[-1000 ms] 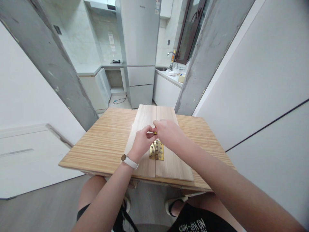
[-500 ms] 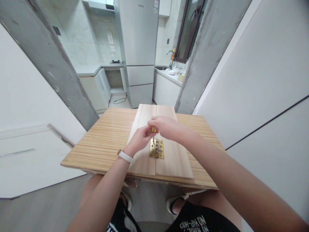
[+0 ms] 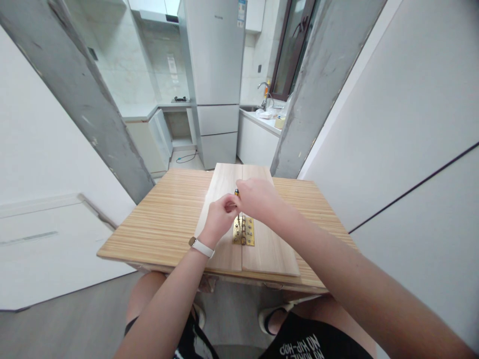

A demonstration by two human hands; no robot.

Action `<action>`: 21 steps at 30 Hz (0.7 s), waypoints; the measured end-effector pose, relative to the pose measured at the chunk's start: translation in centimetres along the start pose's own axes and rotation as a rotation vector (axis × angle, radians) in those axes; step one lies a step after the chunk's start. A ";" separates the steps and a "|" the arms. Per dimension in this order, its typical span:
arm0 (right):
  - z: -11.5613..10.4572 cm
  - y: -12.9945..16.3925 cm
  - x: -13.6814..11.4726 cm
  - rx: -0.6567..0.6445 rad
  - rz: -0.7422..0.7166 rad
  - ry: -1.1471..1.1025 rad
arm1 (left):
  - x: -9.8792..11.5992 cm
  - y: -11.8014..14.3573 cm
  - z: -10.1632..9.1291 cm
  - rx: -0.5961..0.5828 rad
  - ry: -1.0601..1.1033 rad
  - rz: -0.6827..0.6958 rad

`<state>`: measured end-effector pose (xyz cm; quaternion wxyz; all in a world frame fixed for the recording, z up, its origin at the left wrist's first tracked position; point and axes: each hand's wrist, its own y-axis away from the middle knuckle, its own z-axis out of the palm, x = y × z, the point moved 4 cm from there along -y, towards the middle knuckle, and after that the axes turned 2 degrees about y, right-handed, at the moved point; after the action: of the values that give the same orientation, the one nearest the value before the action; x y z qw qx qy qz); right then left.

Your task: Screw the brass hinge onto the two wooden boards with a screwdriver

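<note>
Two pale wooden boards (image 3: 262, 249) lie side by side on a striped wooden table (image 3: 164, 219). A brass hinge (image 3: 244, 231) sits across their seam. My right hand (image 3: 258, 199) is closed around a small yellow-and-black screwdriver (image 3: 236, 192) that stands upright over the hinge's left leaf. My left hand (image 3: 220, 217), with a white band on its wrist, pinches the screwdriver's shaft just below the right hand. The tip and any screw are hidden by my fingers.
A grey pillar (image 3: 322, 85) rises behind the table's far right corner, another (image 3: 82, 99) at the far left. A white wall panel (image 3: 404, 149) runs close along the right. Beyond stands a fridge (image 3: 215, 80) and a kitchen counter with a sink (image 3: 262, 117).
Both hands stay at the hinge on the screwdriver; the right hand has shifted slightly, so the yellow handle tip now shows above its fingers. The camera view has moved a little.
</note>
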<state>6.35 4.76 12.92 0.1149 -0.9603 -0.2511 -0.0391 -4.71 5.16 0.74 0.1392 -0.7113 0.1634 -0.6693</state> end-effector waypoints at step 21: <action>0.2 -0.8 1.0 -0.138 -0.158 -0.096 | -0.4 -0.7 -0.7 -0.153 0.031 -0.076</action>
<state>6.77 5.97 13.00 0.0327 -0.9440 -0.3278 -0.0194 -5.35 6.03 0.69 0.0565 -0.7151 0.1892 -0.6705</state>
